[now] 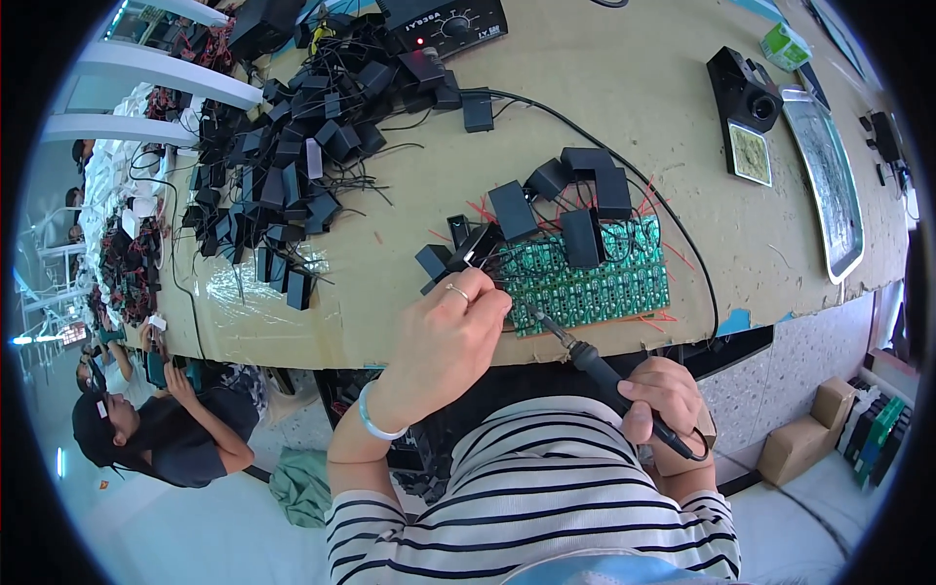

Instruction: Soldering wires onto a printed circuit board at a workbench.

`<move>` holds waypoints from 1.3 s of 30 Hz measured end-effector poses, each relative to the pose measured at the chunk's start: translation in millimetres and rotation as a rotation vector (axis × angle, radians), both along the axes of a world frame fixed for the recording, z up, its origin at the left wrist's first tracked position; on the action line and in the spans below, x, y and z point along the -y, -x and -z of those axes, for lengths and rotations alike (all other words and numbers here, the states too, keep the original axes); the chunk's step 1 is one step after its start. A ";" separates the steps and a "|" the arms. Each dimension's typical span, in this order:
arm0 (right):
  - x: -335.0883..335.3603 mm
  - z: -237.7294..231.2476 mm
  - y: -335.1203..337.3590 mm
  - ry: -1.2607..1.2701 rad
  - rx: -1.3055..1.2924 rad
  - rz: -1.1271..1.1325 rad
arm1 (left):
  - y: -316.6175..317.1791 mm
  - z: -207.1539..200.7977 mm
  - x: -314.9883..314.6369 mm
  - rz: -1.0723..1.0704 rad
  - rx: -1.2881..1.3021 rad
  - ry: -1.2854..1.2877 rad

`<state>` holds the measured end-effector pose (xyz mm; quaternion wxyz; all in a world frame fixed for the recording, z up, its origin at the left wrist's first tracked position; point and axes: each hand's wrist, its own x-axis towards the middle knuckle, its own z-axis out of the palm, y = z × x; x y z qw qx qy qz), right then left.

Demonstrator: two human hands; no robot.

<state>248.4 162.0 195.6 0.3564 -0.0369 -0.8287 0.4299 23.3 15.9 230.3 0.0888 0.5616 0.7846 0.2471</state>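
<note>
My right hand [663, 402] grips a soldering iron [598, 368] by its black handle. The iron's metal tip points up and left, at the near left part of a panel of green circuit boards [595, 292]. My left hand [453, 327] is closed in a pinch at the panel's left edge, close to the tip. What its fingertips hold is too small to make out. Just beyond that hand lies a small black box [475, 244]. Several more black boxes [582, 238] with thin dark leads rest on and behind the panel, among short red wires [680, 255].
A heap of black boxes with leads [283, 166] covers the table's far left. Behind it stands a soldering station [453, 27] with a dial and red light; its black cable [673, 214] curves round the panel. At right are an iron stand [746, 93] with sponge and a metal tray [827, 185]. A person [161, 429] sits at left.
</note>
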 end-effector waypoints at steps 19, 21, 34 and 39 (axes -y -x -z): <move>-3.0 -1.6 -28.5 -0.006 -0.093 0.254 | -1.4 -4.0 -12.1 0.106 -0.019 -0.009; -10.1 -6.8 -31.1 -0.015 -0.109 0.280 | -2.0 -4.7 -10.9 0.043 -0.018 -0.006; -89.4 10.3 -69.9 0.044 -0.338 1.272 | -11.2 -14.1 -8.3 0.043 -0.077 0.144; -92.0 17.2 -91.7 0.047 -0.254 1.296 | -9.4 -10.1 -7.1 0.016 -0.063 0.138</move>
